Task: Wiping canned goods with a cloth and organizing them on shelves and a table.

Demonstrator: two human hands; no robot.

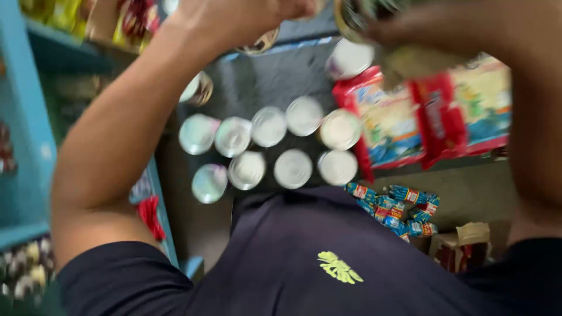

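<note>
Two hands work at the top edge of the head view, both blurred. Left hand [246, 14] is curled over a round can [260, 42], of which only a rim shows below the knuckles; whether the fingers fully clasp it cannot be told. Right hand [421, 26] is closed about a second can [357, 17], whose rim and dark side show at the frame's top; its long axis looks tilted, with the open rim facing the camera, though blur hides the exact angle. Just below this hand stands one more can [349, 58], upright, pale lid up. Further down, two rows of upright cans [269, 146] stand close together on a grey shelf [263, 82], lids touching or nearly so; bare shelf surface lies between these rows and the left hand. Red-edged snack packets [433, 117] bound the cans on the right, a blue shelf frame [26, 117] stands well off to the left. Small blue wrappers [398, 208] lie on the floor below.
</note>
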